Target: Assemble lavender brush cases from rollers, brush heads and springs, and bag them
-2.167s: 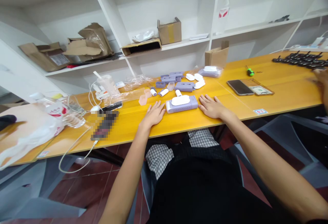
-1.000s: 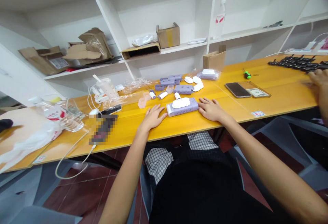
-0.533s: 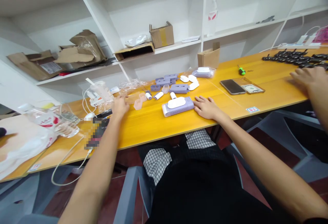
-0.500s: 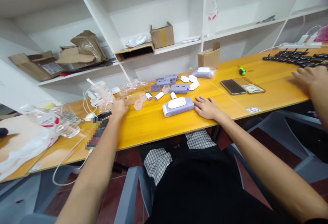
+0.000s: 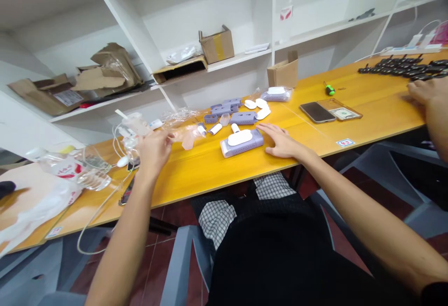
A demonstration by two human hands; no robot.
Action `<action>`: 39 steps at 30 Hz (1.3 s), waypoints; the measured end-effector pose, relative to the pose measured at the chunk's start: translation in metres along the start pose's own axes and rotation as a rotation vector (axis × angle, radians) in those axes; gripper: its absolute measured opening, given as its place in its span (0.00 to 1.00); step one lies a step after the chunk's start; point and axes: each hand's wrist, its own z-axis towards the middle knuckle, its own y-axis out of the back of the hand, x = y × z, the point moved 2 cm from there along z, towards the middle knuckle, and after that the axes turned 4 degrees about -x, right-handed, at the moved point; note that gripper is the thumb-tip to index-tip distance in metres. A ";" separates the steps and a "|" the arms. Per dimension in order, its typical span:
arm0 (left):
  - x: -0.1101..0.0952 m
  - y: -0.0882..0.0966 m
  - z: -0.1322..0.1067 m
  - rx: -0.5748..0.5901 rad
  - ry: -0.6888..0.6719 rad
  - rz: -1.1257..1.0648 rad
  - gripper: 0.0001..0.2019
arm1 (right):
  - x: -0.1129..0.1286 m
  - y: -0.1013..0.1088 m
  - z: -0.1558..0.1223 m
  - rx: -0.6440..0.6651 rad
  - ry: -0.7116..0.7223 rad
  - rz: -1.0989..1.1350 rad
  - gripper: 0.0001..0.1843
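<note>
My left hand [image 5: 154, 149] is raised just above the yellow table [image 5: 210, 166] at its left-middle. Its fingers are curled and slightly smeared, and they seem to grip the top end of a dark phone [image 5: 126, 190], which tilts up on its edge below the hand. My right hand [image 5: 280, 140] lies flat and open on the table. It rests just right of a purple device with a white top [image 5: 241, 141]. Small purple and white parts [image 5: 231, 110] lie behind that device.
Another person's hand [image 5: 425, 92] rests at the far right near a row of black parts [image 5: 402, 68]. A phone [image 5: 317, 112], a banknote [image 5: 345, 113], a green screwdriver [image 5: 329, 89] and a cardboard box [image 5: 283, 72] lie right of centre. A bottle [image 5: 70, 170] and a white cable [image 5: 98, 212] are left.
My left hand left the purple device, moved left to the dark phone and now lifts off the table with it. My right hand stayed flat. The view swung left.
</note>
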 end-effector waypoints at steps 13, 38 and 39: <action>-0.074 -0.020 -0.054 0.322 -0.147 -0.263 0.30 | 0.007 0.010 0.009 0.066 0.011 0.068 0.51; -0.109 -0.046 -0.021 0.328 -0.308 -0.637 0.06 | 0.019 0.022 0.008 0.054 0.181 0.391 0.47; -0.111 -0.044 -0.020 0.304 -0.309 -0.664 0.06 | 0.018 0.024 0.008 0.058 0.177 0.389 0.47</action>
